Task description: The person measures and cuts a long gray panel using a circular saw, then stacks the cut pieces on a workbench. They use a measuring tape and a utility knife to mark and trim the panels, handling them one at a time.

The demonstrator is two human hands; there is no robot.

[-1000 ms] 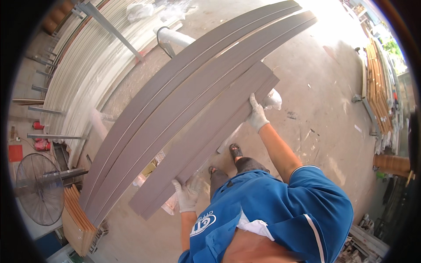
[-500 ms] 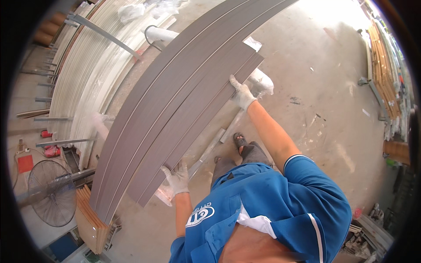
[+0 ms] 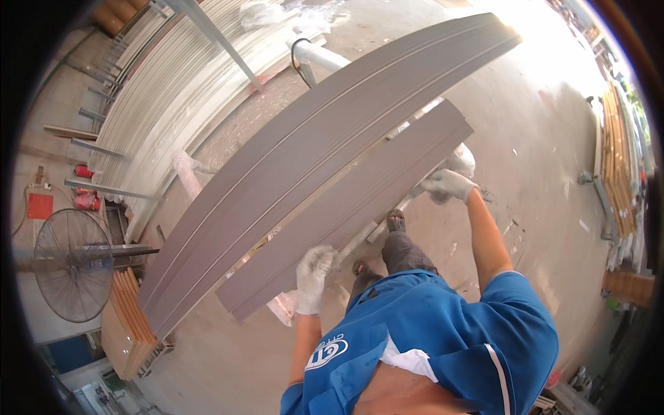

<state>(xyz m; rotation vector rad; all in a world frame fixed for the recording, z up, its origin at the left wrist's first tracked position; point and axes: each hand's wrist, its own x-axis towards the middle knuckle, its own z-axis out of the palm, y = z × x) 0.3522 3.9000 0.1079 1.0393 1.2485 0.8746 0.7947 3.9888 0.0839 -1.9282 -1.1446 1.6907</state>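
A short grey-brown grooved panel (image 3: 353, 207) lies slantwise in front of me, nearest my hands. Beyond it lies a longer panel (image 3: 325, 131) of the same colour, with a narrow gap between the two. My left hand (image 3: 317, 273), in a white glove, is at the short panel's near edge with its fingers curled in and nothing visible in them. Off the same edge, toward the far right end, is my gloved right hand (image 3: 451, 185), its fingers stretched out beside the wrapped end of a support (image 3: 462, 160). Neither hand grips a panel.
Long pale strips (image 3: 152, 104) are stacked on a rack at the left. A round fan (image 3: 74, 265) stands near brown boards (image 3: 128, 325). More brown lengths (image 3: 618, 159) rest on a rack at the right. Metal support bars (image 3: 363, 238) run below the panels, near my feet.
Both hands have come off the short panel, back toward me. The short panel has come apart from the longer one, leaving a gap between them. The whole view has shifted.
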